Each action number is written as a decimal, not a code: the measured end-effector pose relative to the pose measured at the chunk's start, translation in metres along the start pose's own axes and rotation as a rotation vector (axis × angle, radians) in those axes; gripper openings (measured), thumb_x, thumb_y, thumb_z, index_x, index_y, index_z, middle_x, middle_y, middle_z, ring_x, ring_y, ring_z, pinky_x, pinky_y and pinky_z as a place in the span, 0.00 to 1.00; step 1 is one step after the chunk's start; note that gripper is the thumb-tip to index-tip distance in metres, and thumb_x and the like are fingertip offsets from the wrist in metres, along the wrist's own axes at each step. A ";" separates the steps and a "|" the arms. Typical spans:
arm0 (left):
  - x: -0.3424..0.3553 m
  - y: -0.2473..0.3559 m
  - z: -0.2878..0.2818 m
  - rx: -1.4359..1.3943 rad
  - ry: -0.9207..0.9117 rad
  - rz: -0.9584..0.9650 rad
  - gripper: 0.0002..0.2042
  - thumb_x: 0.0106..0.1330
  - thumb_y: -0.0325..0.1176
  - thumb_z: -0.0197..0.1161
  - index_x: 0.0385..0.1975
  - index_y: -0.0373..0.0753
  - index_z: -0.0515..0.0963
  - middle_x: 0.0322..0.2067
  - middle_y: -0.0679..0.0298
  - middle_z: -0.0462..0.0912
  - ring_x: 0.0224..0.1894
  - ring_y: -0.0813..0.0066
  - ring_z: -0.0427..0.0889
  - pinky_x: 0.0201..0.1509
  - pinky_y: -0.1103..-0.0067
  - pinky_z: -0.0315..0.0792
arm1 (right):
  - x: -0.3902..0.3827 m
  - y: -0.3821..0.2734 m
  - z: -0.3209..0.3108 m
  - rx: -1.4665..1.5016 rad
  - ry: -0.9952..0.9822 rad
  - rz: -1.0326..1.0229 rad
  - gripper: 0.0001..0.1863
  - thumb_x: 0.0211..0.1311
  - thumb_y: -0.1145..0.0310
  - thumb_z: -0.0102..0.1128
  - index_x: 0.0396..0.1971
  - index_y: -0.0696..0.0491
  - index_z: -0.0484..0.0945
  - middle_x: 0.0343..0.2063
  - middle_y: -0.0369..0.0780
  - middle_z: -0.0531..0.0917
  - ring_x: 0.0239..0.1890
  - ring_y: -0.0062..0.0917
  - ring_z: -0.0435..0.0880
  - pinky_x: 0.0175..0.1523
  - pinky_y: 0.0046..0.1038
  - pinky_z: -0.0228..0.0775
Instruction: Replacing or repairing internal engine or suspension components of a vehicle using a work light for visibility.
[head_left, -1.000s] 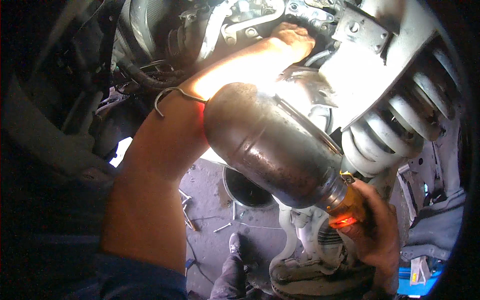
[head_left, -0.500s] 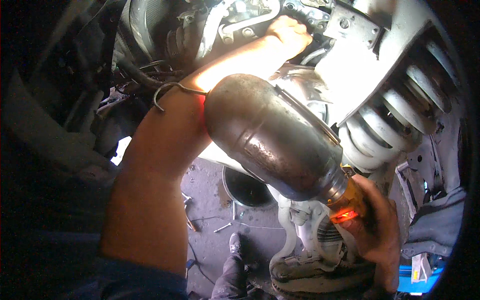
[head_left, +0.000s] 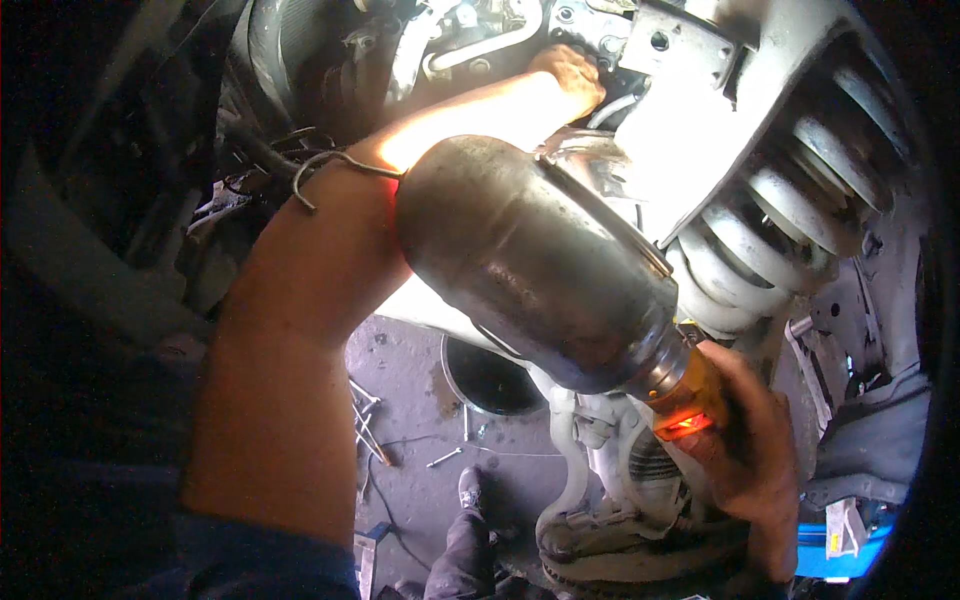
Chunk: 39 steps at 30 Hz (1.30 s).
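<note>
- Silver, domed metal lamp point(head_left: 540, 265) still sits before my left forearm point(head_left: 290, 330); my right hand point(head_left: 745, 440) stays wrapped round its orange handle point(head_left: 708, 388).
- View shifted: pale metal coil spring point(head_left: 758, 246) lies further left.
- Left hand point(head_left: 568, 78), among grey metal engine parts point(head_left: 482, 66): can't tell its grip.

Lamp point(head_left: 530, 265): throws hard white light from its far side
Handle point(head_left: 704, 392): glows orange-red
Forearm point(head_left: 300, 310): glares white, darkening toward the sleeve point(head_left: 260, 550)
Panel point(head_left: 668, 145): burns out, detail lost
Fisheye rim: bends edges, sinks to black
</note>
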<state>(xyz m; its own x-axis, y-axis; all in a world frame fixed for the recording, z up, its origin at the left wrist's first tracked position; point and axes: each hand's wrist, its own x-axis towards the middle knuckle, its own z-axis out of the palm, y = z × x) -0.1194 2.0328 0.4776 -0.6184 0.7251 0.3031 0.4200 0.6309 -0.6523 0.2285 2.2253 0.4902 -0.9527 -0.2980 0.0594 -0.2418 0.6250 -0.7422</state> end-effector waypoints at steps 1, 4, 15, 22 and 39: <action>-0.002 0.001 -0.002 0.049 -0.068 -0.005 0.14 0.69 0.42 0.55 0.51 0.55 0.81 0.56 0.70 0.79 0.61 0.70 0.75 0.62 0.72 0.69 | 0.000 0.000 0.000 -0.002 0.000 -0.002 0.33 0.55 0.63 0.72 0.60 0.53 0.68 0.49 0.47 0.82 0.52 0.35 0.83 0.54 0.33 0.74; -0.001 0.003 -0.031 0.057 -0.227 0.002 0.14 0.67 0.40 0.59 0.51 0.54 0.82 0.58 0.69 0.78 0.61 0.69 0.75 0.62 0.72 0.70 | 0.001 0.005 -0.001 -0.037 0.004 -0.041 0.34 0.54 0.62 0.72 0.60 0.53 0.68 0.48 0.47 0.82 0.50 0.35 0.84 0.54 0.33 0.74; -0.004 0.009 -0.027 -0.055 -0.209 -0.063 0.15 0.65 0.38 0.61 0.51 0.52 0.82 0.59 0.67 0.76 0.62 0.67 0.74 0.62 0.72 0.70 | 0.003 0.004 -0.003 -0.018 -0.011 -0.006 0.34 0.53 0.63 0.73 0.60 0.52 0.69 0.50 0.46 0.82 0.52 0.38 0.83 0.56 0.34 0.73; -0.006 0.008 -0.024 -0.074 -0.198 -0.103 0.15 0.65 0.38 0.61 0.51 0.51 0.82 0.60 0.66 0.76 0.62 0.66 0.74 0.62 0.72 0.69 | 0.003 0.006 -0.005 -0.020 -0.038 -0.002 0.33 0.55 0.61 0.71 0.60 0.52 0.69 0.51 0.46 0.81 0.53 0.40 0.82 0.57 0.35 0.72; -0.011 0.007 -0.031 -0.063 -0.187 -0.097 0.15 0.65 0.38 0.61 0.51 0.48 0.82 0.61 0.63 0.74 0.63 0.65 0.73 0.62 0.72 0.68 | 0.003 0.005 -0.007 -0.061 -0.042 -0.029 0.34 0.57 0.56 0.69 0.61 0.53 0.68 0.51 0.47 0.80 0.51 0.42 0.83 0.54 0.37 0.74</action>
<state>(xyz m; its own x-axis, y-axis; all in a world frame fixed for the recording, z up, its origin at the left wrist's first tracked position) -0.0890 2.0379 0.4918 -0.7683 0.5995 0.2243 0.3892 0.7158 -0.5798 0.2233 2.2329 0.4910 -0.9369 -0.3457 0.0516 -0.2812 0.6580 -0.6985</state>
